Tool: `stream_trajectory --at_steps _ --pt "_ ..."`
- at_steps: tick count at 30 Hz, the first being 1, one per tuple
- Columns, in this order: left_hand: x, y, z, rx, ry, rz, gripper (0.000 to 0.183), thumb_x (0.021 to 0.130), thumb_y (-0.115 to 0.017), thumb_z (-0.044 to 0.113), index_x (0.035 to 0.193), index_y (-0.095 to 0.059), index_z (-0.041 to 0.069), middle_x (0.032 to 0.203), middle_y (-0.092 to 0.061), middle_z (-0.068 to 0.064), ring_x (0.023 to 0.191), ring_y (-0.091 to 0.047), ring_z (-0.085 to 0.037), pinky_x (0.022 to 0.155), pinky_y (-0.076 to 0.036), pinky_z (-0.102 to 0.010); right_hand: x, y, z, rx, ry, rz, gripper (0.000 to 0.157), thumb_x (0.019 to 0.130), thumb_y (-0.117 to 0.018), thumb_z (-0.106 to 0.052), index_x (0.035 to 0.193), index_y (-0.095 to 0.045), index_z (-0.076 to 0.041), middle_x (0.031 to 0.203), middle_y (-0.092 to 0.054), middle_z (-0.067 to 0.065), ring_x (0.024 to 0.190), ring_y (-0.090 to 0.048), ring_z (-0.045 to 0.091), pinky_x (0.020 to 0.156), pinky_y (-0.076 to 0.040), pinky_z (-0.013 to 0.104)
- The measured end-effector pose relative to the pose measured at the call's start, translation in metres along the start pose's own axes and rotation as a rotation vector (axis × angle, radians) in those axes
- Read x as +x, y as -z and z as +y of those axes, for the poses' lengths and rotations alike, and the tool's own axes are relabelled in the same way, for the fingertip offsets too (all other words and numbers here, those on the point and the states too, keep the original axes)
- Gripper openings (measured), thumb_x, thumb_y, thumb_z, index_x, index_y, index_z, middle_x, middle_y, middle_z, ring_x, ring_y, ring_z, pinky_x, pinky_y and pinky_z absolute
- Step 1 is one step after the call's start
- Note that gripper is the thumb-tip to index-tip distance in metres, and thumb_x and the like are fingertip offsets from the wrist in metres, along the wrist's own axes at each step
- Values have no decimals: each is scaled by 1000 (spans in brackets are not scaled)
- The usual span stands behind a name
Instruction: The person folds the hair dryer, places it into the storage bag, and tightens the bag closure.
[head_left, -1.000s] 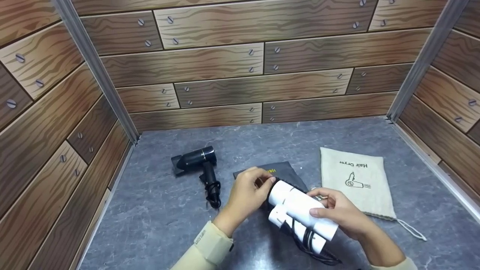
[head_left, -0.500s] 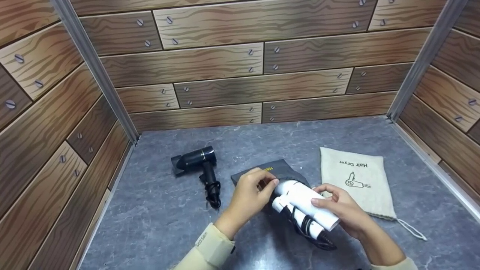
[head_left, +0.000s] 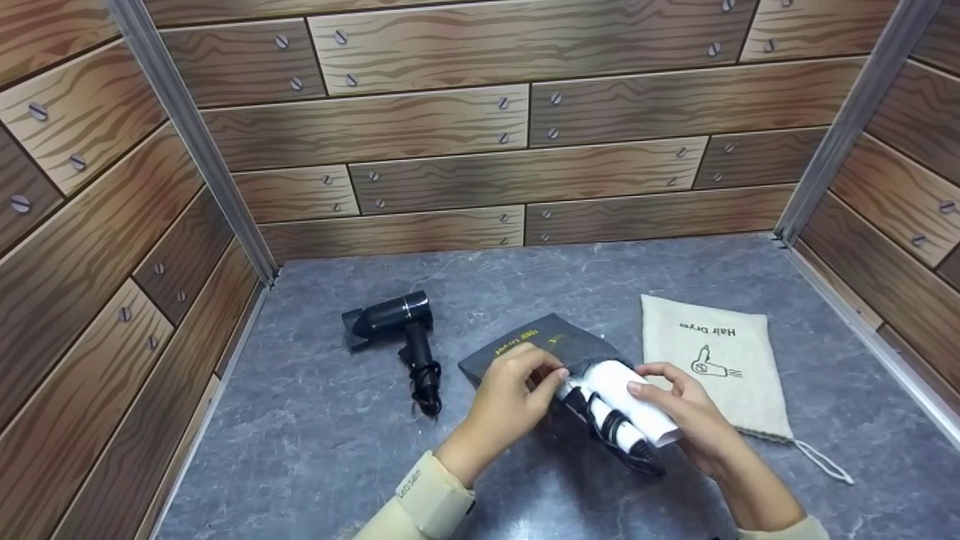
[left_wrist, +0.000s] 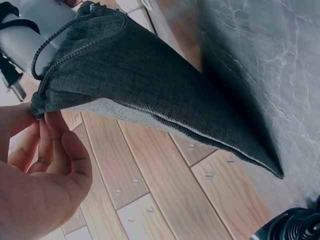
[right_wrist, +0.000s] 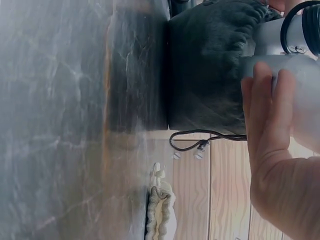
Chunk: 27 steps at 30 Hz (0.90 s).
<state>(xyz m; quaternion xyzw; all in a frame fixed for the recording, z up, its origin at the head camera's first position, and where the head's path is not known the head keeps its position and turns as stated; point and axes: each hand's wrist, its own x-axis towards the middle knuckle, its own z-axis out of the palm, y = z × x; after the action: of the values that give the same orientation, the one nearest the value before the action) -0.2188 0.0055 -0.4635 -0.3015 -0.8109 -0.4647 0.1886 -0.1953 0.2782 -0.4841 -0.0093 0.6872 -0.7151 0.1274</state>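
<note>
A white folded hair dryer (head_left: 634,401), its black cord wound round the handle, lies partly inside a dark grey drawstring pouch (head_left: 559,337). My left hand (head_left: 517,390) pinches the pouch's mouth edge between thumb and fingers; the left wrist view shows that edge (left_wrist: 42,102) at the fingertips. My right hand (head_left: 694,412) grips the dryer's barrel from the right, thumb on top. In the right wrist view its fingers lie along the white barrel (right_wrist: 300,95), close to the gathered pouch opening. The dryer's front end is hidden in the cloth.
A black hair dryer (head_left: 394,319) with its cord wrapped round the handle lies to the left on the grey marbled table (head_left: 315,450). A cream drawstring bag (head_left: 709,352) printed "Hair Dryer" lies at the right. Wood-patterned walls (head_left: 450,135) enclose the table.
The white dryer has slid farther into the dark pouch, moving up and away. The left hand has shifted slightly right with the pouch edge, and more of the pouch's print shows.
</note>
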Motion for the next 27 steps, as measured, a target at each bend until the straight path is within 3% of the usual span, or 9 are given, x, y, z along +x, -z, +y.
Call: stream_trajectory --at_steps 6,13,17,23,27 --pt "0 -1 3 1 -14 -2 4 99 -75 12 98 -78 10 89 -70 3 77 -59 -1 70 -53 -13 3 -1 0 -23 1 41 60 105 -65 -18 154 -35 -2 84 -72 7 60 -70 13 54 -60 25" --pt "-2 -2 6 18 -36 5 4 99 -75 11 97 -78 11 88 -68 3 78 -58 -1 70 -52 -13 7 -4 -1 -28 -13 78 62 104 -67 -20 158 -40 -7 86 -72 8 63 -71 14 57 -61 27" --pt "-3 -2 7 22 -32 8 4 99 -74 11 98 -78 11 89 -68 3 78 -59 -1 71 -52 -12 8 -3 0 -88 0 63 67 105 -66 -23 161 -37 -2 83 -73 5 61 -70 11 58 -61 25" --pt "-5 -3 9 15 -38 -3 4 99 -74 9 98 -78 10 90 -69 3 78 -59 0 71 -52 -12 10 -3 2 -169 -7 71 62 105 -66 -27 152 -45 7 77 -72 1 57 -68 10 56 -59 25" --pt "-6 -4 11 16 -46 0 5 99 -74 10 98 -78 11 89 -68 4 78 -58 0 71 -52 -12 12 -4 3 -168 -19 77 48 104 -66 -28 137 -54 4 77 -71 1 58 -68 10 56 -59 25"
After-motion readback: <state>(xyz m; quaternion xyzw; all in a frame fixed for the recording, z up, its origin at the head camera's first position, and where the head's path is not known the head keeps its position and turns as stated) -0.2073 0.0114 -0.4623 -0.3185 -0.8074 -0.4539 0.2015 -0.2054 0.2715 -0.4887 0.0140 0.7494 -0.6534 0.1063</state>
